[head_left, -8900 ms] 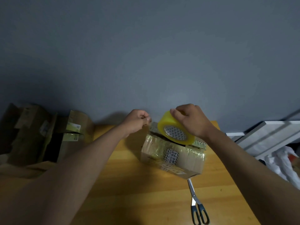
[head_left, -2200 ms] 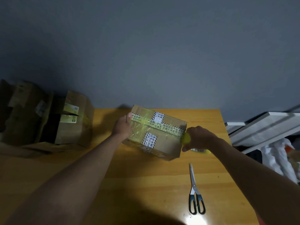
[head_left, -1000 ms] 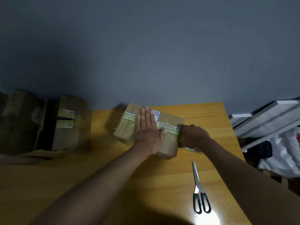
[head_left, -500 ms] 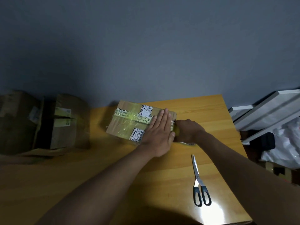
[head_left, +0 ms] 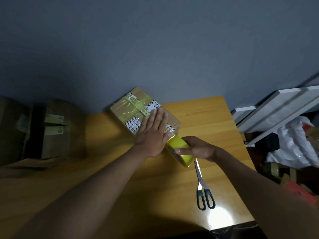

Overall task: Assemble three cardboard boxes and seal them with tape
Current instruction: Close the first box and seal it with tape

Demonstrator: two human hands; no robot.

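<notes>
A small cardboard box (head_left: 131,107), wrapped in clear yellowish tape and black-and-white printed tape, sits tilted at the back of the wooden table (head_left: 215,128). My left hand (head_left: 153,133) lies flat on its near top face, fingers straight. My right hand (head_left: 198,149) grips a yellow tape roll (head_left: 179,150) just in front of the box's near corner; a strip of tape runs from the roll up to the box under my left hand.
Scissors (head_left: 202,188) with black handles lie on the table in front of my right hand. Other cardboard boxes (head_left: 55,128) stand at the left, in shadow. White boards (head_left: 279,107) and a plastic bag (head_left: 296,147) lie off the table's right edge.
The box has turned and tipped up at the back. My right hand has pulled the tape roll away from the box toward me, so the roll shows now. My left hand stays flat on the box.
</notes>
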